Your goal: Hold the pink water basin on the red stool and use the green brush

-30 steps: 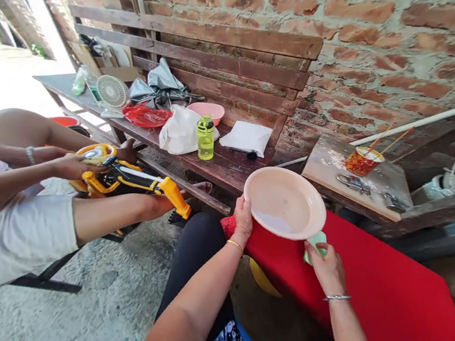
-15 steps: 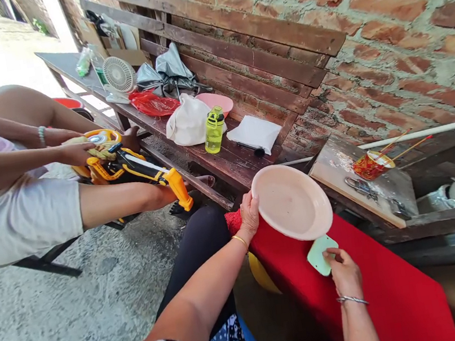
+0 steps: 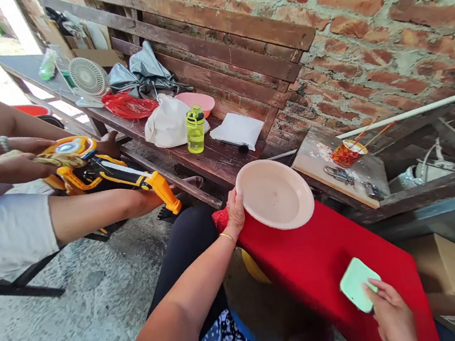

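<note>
The person's left hand (image 3: 235, 211) grips the left rim of a pale beige basin (image 3: 273, 195), its thumb and fingers closed around the edge; whether the basin rests on anything or is held up cannot be told. The basin is at the far end of a worktop (image 3: 299, 251) covered in red, its open side facing up and somewhat toward the wearer. The right hand (image 3: 390, 308) pinches a pale green, flat, round-cornered piece (image 3: 358, 283) between thumb and fingers at its lower right side. This green piece is over the near half of the red covering, well apart from the basin, and whether it touches the covering is unclear. Beyond the basin, a slatted wooden seat (image 3: 227, 166) along a brick wall (image 3: 344, 8) bears a yellow-green bottle (image 3: 195, 131) standing upright, a white packet (image 3: 238, 129) to its right, a pink bowl (image 3: 202, 103) behind it, and a white cloth bundle (image 3: 165, 124) just to its left. Farther along are a red plastic bag (image 3: 128, 105) and a small fan (image 3: 88, 76). On a board (image 3: 307, 160) right of the basin stands a red patterned cup (image 3: 345, 154) with thin sticks in it. At the left, a seated co-worker's hand (image 3: 19, 166) touches a tan cloth (image 3: 62, 159) on a yellow-and-black device (image 3: 114, 173).
</note>
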`<state>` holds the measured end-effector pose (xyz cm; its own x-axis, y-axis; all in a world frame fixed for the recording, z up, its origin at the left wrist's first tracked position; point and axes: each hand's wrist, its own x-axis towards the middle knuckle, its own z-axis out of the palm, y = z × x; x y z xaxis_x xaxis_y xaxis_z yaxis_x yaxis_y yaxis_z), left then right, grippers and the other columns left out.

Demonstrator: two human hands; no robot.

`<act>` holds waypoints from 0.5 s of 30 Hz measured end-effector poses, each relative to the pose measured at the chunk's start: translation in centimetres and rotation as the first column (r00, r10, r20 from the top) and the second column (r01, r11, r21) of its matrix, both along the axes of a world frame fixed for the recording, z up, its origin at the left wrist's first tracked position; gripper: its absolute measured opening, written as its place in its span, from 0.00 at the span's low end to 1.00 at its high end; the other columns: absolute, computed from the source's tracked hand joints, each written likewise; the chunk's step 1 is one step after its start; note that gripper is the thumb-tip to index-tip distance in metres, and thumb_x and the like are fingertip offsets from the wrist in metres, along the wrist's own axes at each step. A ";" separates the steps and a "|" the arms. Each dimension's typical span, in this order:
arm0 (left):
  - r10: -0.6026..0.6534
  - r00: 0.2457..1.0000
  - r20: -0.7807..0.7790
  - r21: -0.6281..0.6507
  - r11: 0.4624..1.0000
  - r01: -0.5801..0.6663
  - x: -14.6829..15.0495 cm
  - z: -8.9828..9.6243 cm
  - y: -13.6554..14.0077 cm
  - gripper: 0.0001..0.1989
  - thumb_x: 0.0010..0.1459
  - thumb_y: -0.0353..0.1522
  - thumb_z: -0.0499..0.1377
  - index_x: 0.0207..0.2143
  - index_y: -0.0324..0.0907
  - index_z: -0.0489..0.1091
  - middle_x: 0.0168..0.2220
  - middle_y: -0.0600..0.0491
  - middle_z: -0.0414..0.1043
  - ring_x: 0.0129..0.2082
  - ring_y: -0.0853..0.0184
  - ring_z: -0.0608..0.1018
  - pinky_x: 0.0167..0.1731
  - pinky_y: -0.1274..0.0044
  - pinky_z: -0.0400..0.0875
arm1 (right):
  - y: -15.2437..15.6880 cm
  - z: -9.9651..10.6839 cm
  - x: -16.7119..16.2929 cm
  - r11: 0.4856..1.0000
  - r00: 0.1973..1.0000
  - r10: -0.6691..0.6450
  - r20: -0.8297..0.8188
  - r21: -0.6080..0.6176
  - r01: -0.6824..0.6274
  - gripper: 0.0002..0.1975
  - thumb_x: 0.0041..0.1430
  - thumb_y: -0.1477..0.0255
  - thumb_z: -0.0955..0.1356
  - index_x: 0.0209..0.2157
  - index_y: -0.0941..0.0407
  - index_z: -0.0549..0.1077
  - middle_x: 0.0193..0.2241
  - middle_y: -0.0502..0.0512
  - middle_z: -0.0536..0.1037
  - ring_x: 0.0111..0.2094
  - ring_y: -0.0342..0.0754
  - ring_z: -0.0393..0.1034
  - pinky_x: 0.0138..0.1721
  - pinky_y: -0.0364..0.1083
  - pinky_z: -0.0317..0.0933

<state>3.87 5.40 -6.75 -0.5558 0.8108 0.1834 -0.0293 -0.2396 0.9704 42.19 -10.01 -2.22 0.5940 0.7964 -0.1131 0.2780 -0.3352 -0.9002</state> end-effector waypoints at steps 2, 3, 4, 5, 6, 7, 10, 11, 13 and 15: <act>-0.011 1.000 0.025 0.004 1.000 0.011 -0.1 -0.3 0.1 0.24 0.64 0.51 0.51 0.48 0.46 0.75 0.46 0.49 0.76 0.48 0.60 0.75 0.52 0.69 0.70 | 0.9 -0.3 -5.0 0.987 0.981 0.158 -0.114 0.001 -0.159 0.26 0.31 0.52 0.75 0.32 0.50 0.71 0.23 0.50 0.71 0.24 0.50 0.66 0.25 0.50 0.61; -0.013 0.999 0.034 0.005 1.000 0.013 -0.2 -0.4 0.1 0.24 0.64 0.51 0.52 0.49 0.46 0.75 0.47 0.49 0.76 0.49 0.59 0.75 0.53 0.68 0.69 | 1.5 -0.6 -7.6 0.974 0.962 0.223 -0.155 0.003 -0.225 0.26 0.34 0.52 0.75 0.33 0.52 0.72 0.24 0.49 0.71 0.25 0.50 0.67 0.26 0.49 0.62; -0.011 0.999 0.043 0.007 1.000 0.011 -0.3 -0.5 0.2 0.24 0.63 0.51 0.52 0.49 0.46 0.75 0.47 0.49 0.76 0.50 0.59 0.75 0.54 0.68 0.69 | 2.2 -1.0 -9.9 0.966 0.951 0.255 -0.176 0.012 -0.257 0.25 0.36 0.52 0.74 0.34 0.53 0.73 0.24 0.48 0.70 0.25 0.48 0.67 0.27 0.48 0.62; -0.007 0.999 0.054 0.009 1.000 0.006 -0.4 -0.7 0.2 0.25 0.63 0.52 0.53 0.50 0.45 0.75 0.48 0.48 0.76 0.50 0.59 0.75 0.54 0.68 0.69 | 2.8 -1.5 -11.9 0.957 0.939 0.286 -0.189 0.018 -0.288 0.24 0.36 0.53 0.74 0.34 0.53 0.74 0.24 0.47 0.70 0.25 0.47 0.65 0.26 0.47 0.61; -0.002 0.998 0.065 0.013 1.000 0.001 -0.4 -0.8 0.3 0.25 0.62 0.52 0.53 0.50 0.45 0.75 0.48 0.48 0.76 0.51 0.58 0.75 0.54 0.68 0.69 | 3.4 -2.0 -13.3 0.951 0.932 0.306 -0.193 0.023 -0.308 0.24 0.36 0.53 0.74 0.33 0.54 0.75 0.23 0.46 0.68 0.24 0.46 0.64 0.26 0.45 0.60; 0.002 0.997 0.078 0.018 1.000 -0.003 -0.5 -0.9 0.4 0.26 0.62 0.52 0.54 0.50 0.44 0.75 0.49 0.47 0.76 0.51 0.58 0.76 0.54 0.67 0.69 | 3.8 -2.4 -14.1 0.947 0.929 0.319 -0.189 0.025 -0.320 0.23 0.36 0.54 0.74 0.32 0.54 0.75 0.22 0.45 0.67 0.24 0.45 0.62 0.25 0.45 0.59; -0.005 0.995 0.102 0.035 0.999 0.001 -0.5 -1.1 0.5 0.28 0.61 0.53 0.54 0.50 0.42 0.74 0.49 0.46 0.77 0.51 0.57 0.76 0.54 0.66 0.70 | 3.8 -2.7 -13.0 0.948 0.935 0.316 -0.160 0.008 -0.319 0.22 0.34 0.55 0.74 0.30 0.54 0.75 0.20 0.43 0.64 0.23 0.44 0.60 0.24 0.43 0.56; -0.011 0.994 0.105 0.039 0.999 0.007 -0.5 -1.1 0.5 0.28 0.61 0.53 0.54 0.50 0.41 0.74 0.49 0.46 0.77 0.51 0.57 0.76 0.54 0.66 0.70 | 3.2 -2.4 -11.5 0.953 0.943 0.298 -0.149 -0.003 -0.302 0.22 0.34 0.54 0.74 0.30 0.54 0.75 0.20 0.43 0.64 0.23 0.44 0.60 0.24 0.43 0.56; -0.017 0.994 0.111 0.040 0.999 0.012 -0.4 -1.0 0.5 0.28 0.61 0.53 0.54 0.51 0.42 0.74 0.49 0.46 0.77 0.51 0.57 0.76 0.55 0.66 0.69 | 1.4 -1.6 -7.4 0.968 0.962 0.243 -0.125 -0.032 -0.249 0.24 0.34 0.53 0.74 0.31 0.54 0.75 0.20 0.44 0.66 0.22 0.44 0.61 0.24 0.44 0.56; -0.014 0.993 0.120 0.038 0.999 0.009 -0.2 -0.9 0.4 0.28 0.62 0.53 0.54 0.50 0.42 0.75 0.50 0.46 0.77 0.51 0.57 0.76 0.55 0.66 0.69 | -1.0 -0.7 -2.6 0.986 0.986 0.147 -0.082 -0.069 -0.153 0.26 0.33 0.51 0.74 0.32 0.54 0.74 0.21 0.46 0.69 0.22 0.46 0.64 0.23 0.45 0.58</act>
<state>3.67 5.81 -7.62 -0.5662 0.8113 0.1460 -0.1484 -0.2745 0.9501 39.55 -11.03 -2.90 0.4558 0.8635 -0.2159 0.2621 -0.3621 -0.8945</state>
